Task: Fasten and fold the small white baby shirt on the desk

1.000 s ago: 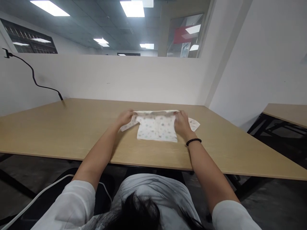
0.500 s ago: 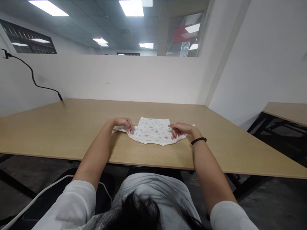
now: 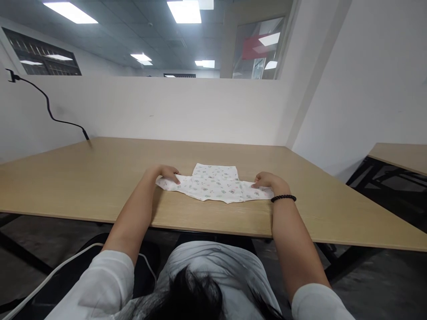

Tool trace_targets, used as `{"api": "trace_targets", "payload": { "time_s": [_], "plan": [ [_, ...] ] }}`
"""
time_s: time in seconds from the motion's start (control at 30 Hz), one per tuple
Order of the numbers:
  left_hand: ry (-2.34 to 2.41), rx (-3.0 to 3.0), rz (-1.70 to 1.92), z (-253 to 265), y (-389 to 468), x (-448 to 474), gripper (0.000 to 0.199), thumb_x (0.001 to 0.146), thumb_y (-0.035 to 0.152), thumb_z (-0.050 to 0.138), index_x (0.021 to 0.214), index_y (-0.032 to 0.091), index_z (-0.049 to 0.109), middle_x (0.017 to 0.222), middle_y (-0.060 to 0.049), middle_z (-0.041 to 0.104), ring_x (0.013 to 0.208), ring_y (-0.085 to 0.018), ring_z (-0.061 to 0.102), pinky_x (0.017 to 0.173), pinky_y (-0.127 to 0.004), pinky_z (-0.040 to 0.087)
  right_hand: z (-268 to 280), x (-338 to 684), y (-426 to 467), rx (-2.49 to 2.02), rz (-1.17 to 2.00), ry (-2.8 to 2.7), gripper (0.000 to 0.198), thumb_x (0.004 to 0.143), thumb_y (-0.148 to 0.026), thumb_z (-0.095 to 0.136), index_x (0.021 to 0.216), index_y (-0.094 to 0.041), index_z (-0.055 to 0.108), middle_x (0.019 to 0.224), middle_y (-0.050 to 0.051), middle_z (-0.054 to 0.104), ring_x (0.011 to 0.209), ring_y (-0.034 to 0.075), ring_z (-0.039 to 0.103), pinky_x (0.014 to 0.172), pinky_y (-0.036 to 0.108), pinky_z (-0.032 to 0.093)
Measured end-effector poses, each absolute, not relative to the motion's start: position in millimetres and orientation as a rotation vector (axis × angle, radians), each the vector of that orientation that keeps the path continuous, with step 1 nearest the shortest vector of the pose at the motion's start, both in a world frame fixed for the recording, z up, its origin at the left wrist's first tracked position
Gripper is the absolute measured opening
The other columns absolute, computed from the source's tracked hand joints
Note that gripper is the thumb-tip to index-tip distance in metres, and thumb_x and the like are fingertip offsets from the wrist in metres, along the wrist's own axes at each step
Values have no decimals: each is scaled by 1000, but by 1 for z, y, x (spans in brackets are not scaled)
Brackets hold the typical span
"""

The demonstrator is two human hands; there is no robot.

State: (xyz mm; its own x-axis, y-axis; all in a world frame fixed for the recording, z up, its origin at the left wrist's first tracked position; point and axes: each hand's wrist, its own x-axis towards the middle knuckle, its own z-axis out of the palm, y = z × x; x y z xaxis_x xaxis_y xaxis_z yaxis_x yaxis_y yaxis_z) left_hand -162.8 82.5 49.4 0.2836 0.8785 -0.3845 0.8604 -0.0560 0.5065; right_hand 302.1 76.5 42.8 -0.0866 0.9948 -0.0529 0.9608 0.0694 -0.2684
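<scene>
A small white baby shirt with a scattered print lies spread on the table, its sleeves out to both sides and its collar side hard to make out. My left hand is closed at the upper edge of the left sleeve, with the thumb lying on the cloth. On the opposite side, my right hand has its fingers curled in and its thumb on the right sleeve. Part of each hand's grip is hidden behind the knuckles. A dark beaded bracelet circles my right wrist.
The wooden table reaches back to a low white partition. A black gooseneck holder rises at the far left of the table. Another table stands at the right. A white cable runs beside my left leg.
My right hand has moved right, from the shirt's body to its right sleeve, which now lies spread out. My left hand has shifted slightly left along the left sleeve, and its thumb now shows.
</scene>
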Motion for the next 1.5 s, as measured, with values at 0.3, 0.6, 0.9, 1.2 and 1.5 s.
{"api": "trace_targets", "payload": {
  "time_s": [0.3, 0.6, 0.9, 1.2, 1.5],
  "plan": [
    [1268, 1622, 58, 60, 58, -185, 50, 57, 43, 83, 96, 14, 72, 101, -12, 72, 94, -29, 67, 80, -31, 55, 58, 337, 72, -1999, 562, -2035, 24, 70, -32, 74, 84, -19, 60, 83, 3, 64, 72, 18, 57, 60, 25, 39],
    [1180, 1471, 328, 41, 64, -195, 60, 55, 44, 87, 103, 13, 71, 106, -14, 71, 93, -29, 68, 80, -32, 56, 50, 381, 49, -2103, 882, -1675, 31, 50, -24, 83, 74, -19, 64, 82, 9, 67, 72, 27, 64, 56, 31, 47],
    [1161, 1384, 437, 35, 68, -198, 46, 58, 38, 88, 94, 13, 72, 95, -14, 73, 84, -28, 70, 72, -33, 57, 71, 348, 48, -1510, 1098, -1498, 52, 70, -30, 72, 119, -23, 56, 91, 3, 65, 77, 17, 63, 54, 20, 47],
    [960, 1403, 688, 50, 63, -198, 43, 65, 34, 86, 93, 17, 59, 77, -3, 66, 63, -17, 64, 52, -21, 49, 65, 252, 48, -898, 1418, -1576, 48, 67, -36, 82, 106, -22, 57, 78, -3, 58, 61, 10, 57, 48, 16, 48],
    [729, 1418, 823, 47, 78, -165, 28, 68, 27, 81, 84, 12, 62, 71, -4, 62, 63, -15, 61, 57, -21, 50, 30, 221, 54, -972, 1567, -1696, 35, 83, -42, 75, 103, -21, 55, 77, 1, 65, 56, 11, 61, 48, 19, 52]
  ]
}}
